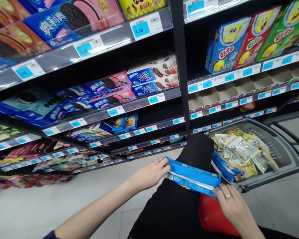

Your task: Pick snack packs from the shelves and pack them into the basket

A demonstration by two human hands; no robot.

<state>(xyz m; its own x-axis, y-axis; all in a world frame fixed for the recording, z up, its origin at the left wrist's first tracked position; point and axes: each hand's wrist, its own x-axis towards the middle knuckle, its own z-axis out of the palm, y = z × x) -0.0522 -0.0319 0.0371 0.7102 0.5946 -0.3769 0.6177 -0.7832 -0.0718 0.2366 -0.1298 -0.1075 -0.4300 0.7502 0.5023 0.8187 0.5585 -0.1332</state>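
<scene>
A long blue snack packet (193,176) is stretched between my two hands, above my dark-clothed leg. My left hand (153,173) pinches its left end, with a ring showing on a finger. At the other end, my right hand (233,200) grips the corner, also wearing a ring. A pale seam runs along the packet's side facing me. Close to the right hand stands a grey basket (286,159) holding many small light-coloured sachets (244,149) and another blue packet (223,166).
Shelves with price tags (146,28) fill the front. Blue cookie boxes (143,76) stand on the middle-left shelf. Bright cartoon boxes (228,44) stand at upper right, above a row of open cardboard trays (229,93). Something red (214,215) lies below my right hand. Tiled floor (97,202) surrounds my legs.
</scene>
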